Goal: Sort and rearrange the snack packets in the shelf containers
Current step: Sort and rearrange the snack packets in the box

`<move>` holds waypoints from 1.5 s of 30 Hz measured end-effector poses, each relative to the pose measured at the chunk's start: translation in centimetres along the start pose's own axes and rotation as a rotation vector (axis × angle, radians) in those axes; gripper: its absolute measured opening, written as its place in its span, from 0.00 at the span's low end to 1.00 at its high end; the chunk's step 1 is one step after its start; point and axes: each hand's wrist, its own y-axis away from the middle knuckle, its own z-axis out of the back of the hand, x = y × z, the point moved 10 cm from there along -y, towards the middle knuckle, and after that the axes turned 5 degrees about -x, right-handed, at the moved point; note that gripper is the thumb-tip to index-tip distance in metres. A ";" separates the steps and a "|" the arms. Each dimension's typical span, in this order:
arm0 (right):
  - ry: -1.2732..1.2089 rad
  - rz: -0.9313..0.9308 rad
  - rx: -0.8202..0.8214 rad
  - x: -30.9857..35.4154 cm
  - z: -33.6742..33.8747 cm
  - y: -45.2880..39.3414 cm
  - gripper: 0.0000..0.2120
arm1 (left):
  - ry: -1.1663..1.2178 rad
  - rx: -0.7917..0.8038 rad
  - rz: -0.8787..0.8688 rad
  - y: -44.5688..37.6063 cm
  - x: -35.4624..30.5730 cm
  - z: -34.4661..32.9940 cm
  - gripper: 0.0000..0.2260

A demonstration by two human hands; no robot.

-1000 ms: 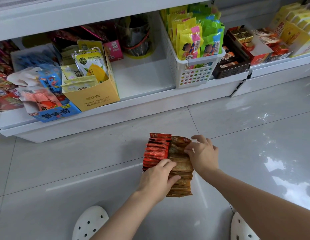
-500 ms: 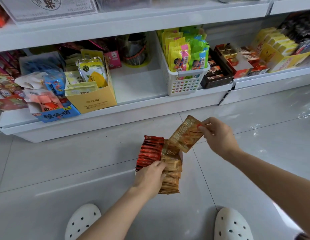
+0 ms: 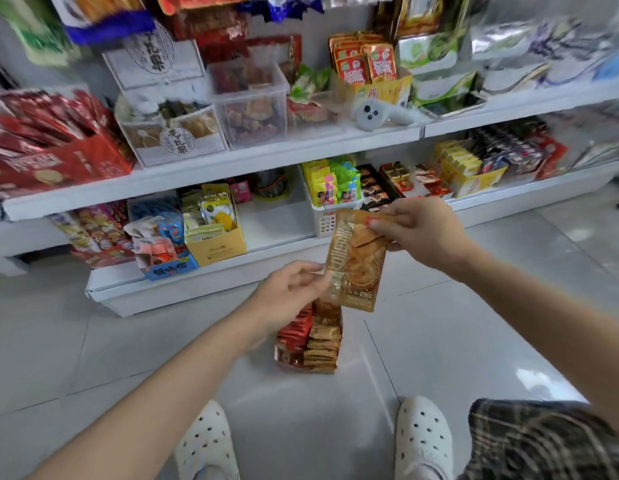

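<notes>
A golden-brown snack packet (image 3: 355, 263) hangs in the air in front of the shelves. My right hand (image 3: 424, 233) pinches its top edge. My left hand (image 3: 287, 296) touches its lower left edge with the fingertips. Below them, on the floor, lies a stack of packets (image 3: 309, 337), red ones on the left and brown ones on the right. On the bottom shelf stand a yellow cardboard box (image 3: 216, 245) with yellow-green packets and a white perforated basket (image 3: 325, 220) with yellow, pink and green packets.
The upper shelf (image 3: 231, 168) carries a red carton, clear plastic bins and a yellow box of red packets. A white device lies on that shelf (image 3: 370, 114). My two white clogs (image 3: 205, 441) stand on the glossy tiled floor.
My right hand has lifted one brown packet up off the floor stack. My left hand has let go of the stack and risen to the packet. The view has tilted up to the upper shelf.
</notes>
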 end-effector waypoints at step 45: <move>-0.815 -0.255 0.356 4.5 -7.3 5.3 0.11 | 0.771 0.151 0.281 7.8 -1.9 -2.5 0.19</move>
